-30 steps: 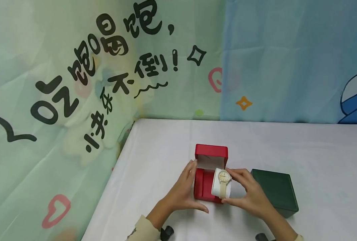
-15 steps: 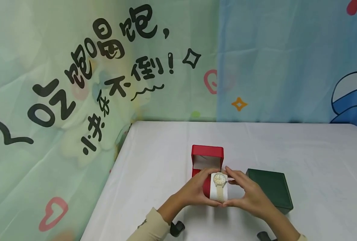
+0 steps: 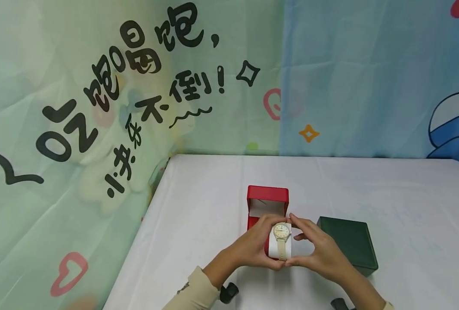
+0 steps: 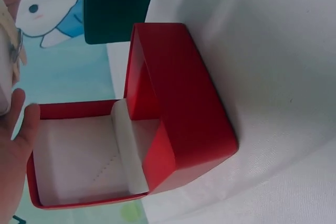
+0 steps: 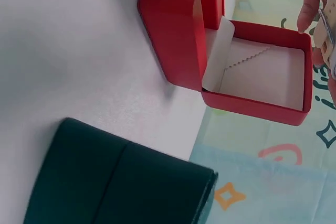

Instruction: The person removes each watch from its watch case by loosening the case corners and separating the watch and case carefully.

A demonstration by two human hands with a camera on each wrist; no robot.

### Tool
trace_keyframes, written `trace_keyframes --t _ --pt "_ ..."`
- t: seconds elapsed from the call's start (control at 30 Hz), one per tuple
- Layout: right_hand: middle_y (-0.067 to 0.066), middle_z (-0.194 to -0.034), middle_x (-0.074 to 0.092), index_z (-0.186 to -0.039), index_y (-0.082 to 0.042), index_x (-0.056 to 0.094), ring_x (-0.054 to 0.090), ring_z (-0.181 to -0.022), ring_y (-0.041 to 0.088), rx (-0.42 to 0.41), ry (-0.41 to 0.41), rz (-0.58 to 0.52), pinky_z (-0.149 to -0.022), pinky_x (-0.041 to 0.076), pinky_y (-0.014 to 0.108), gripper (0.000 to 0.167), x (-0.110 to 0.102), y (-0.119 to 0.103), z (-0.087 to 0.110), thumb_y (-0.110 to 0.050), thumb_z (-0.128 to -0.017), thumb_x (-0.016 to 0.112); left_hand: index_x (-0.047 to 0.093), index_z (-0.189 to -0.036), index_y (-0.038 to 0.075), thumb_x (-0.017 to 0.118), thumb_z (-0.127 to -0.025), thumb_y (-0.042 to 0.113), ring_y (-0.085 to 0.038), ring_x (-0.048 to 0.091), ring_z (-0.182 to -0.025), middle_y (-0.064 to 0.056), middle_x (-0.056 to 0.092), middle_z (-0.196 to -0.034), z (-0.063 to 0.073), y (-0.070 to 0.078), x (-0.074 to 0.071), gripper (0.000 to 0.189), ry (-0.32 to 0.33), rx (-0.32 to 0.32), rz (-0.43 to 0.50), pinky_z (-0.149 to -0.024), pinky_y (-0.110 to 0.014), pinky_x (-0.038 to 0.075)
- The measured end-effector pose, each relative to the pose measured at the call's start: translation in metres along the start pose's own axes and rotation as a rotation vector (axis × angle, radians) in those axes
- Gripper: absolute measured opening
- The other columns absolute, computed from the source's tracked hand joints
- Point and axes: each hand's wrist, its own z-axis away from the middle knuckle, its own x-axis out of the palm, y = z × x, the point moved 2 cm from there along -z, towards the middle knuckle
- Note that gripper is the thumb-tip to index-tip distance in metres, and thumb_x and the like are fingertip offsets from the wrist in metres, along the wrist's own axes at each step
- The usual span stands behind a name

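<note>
A cream-strapped wristwatch [image 3: 281, 231] with a pale round dial is wrapped round a white cushion [image 3: 274, 246]. My left hand [image 3: 254, 247] grips the cushion from the left, thumb at its near end and fingers at its far end. My right hand [image 3: 318, 249] holds the right side, with thumb and index fingertips at the two ends and a gap under its palm. Behind and below the watch stands an open red watch box [image 3: 267, 193], partly hidden by the left hand. Its pale lid lining [image 4: 79, 156] shows in the left wrist view. Only part of the watch [image 5: 328, 32] shows in the right wrist view.
A closed dark green box [image 3: 347, 241] sits just right of the red one, close to my right hand and forearm. White cloth [image 3: 198, 193] covers the table, with printed curtains [image 3: 229, 133] along its left side and back.
My left hand has come off the red box's left side and taken hold of the cushion. The watch has turned upright and shifted slightly left and nearer. The right hand stays at it.
</note>
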Motion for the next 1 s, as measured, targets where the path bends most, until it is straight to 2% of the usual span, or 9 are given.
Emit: trace_keyframes --t 0.07,0.17,0.23,0.47,0.63,0.87,1.0 --pt "0.011 -0.114 0.054 -0.135 -0.004 0.042 0.057 -0.086 0.001 0.006 0.000 -0.006 -0.074 0.049 0.012 0.096 0.001 0.000 0.000 -0.019 -0.051 0.086 0.028 -0.129 0.008 0.081 -0.061 0.023 -0.013 0.040 -0.118 -0.006 0.040 -0.128 0.000 -0.001 0.001 0.088 0.014 0.032 -0.004 -0.101 -0.017 0.034" --pt "0.011 -0.116 0.054 -0.131 -0.002 0.044 0.058 -0.088 0.001 0.012 -0.003 -0.017 -0.075 0.051 0.017 0.091 0.003 -0.001 -0.001 -0.020 -0.052 0.085 0.028 -0.127 0.006 0.082 -0.060 0.023 -0.014 0.041 -0.117 -0.008 0.042 -0.126 0.000 -0.001 0.001 0.088 0.027 0.045 -0.026 -0.101 -0.018 0.034" --pt "0.010 -0.117 0.053 -0.129 -0.001 0.046 0.057 -0.091 0.001 0.017 -0.004 -0.025 -0.075 0.051 0.017 0.088 0.003 -0.001 -0.002 -0.019 -0.053 0.086 0.028 -0.127 0.006 0.081 -0.060 0.024 -0.014 0.042 -0.115 -0.008 0.042 -0.125 0.000 -0.002 0.000 0.087 0.030 0.042 -0.041 -0.101 -0.017 0.035" --pt "0.008 -0.118 0.053 -0.127 -0.003 0.049 0.056 -0.091 -0.003 0.046 -0.008 -0.029 -0.075 0.050 0.015 0.083 0.003 -0.002 -0.002 -0.017 -0.054 0.086 0.027 -0.127 0.007 0.078 -0.062 0.020 -0.015 0.041 -0.115 -0.008 0.040 -0.126 0.001 -0.002 -0.002 0.084 -0.011 0.007 0.025 -0.100 -0.017 0.035" --pt "0.006 -0.119 0.053 -0.127 -0.005 0.049 0.054 -0.095 -0.004 0.046 -0.016 -0.042 -0.075 0.050 0.014 0.082 0.004 -0.002 -0.001 -0.015 -0.055 0.086 0.028 -0.127 0.007 0.078 -0.062 0.020 -0.013 0.042 -0.113 -0.006 0.041 -0.125 0.002 -0.002 -0.005 0.083 -0.027 0.003 0.024 -0.099 -0.016 0.035" --pt "0.005 -0.124 0.049 -0.130 0.000 0.045 0.045 -0.107 -0.007 -0.007 -0.009 -0.143 -0.079 0.045 0.007 0.087 0.002 -0.003 -0.004 -0.010 -0.054 0.086 0.028 -0.126 0.006 0.080 -0.061 0.023 -0.013 0.042 -0.115 -0.008 0.041 -0.125 0.001 0.001 -0.009 0.084 0.002 0.050 -0.017 -0.100 -0.015 0.035" --pt "0.006 -0.126 0.046 -0.132 -0.001 0.042 0.040 -0.112 -0.007 -0.013 -0.023 -0.155 -0.083 0.043 0.007 0.089 0.002 -0.002 -0.005 -0.009 -0.055 0.086 0.028 -0.125 0.005 0.080 -0.061 0.025 -0.013 0.041 -0.116 -0.008 0.042 -0.125 0.001 0.002 -0.010 0.085 0.017 0.078 -0.046 -0.101 -0.014 0.033"
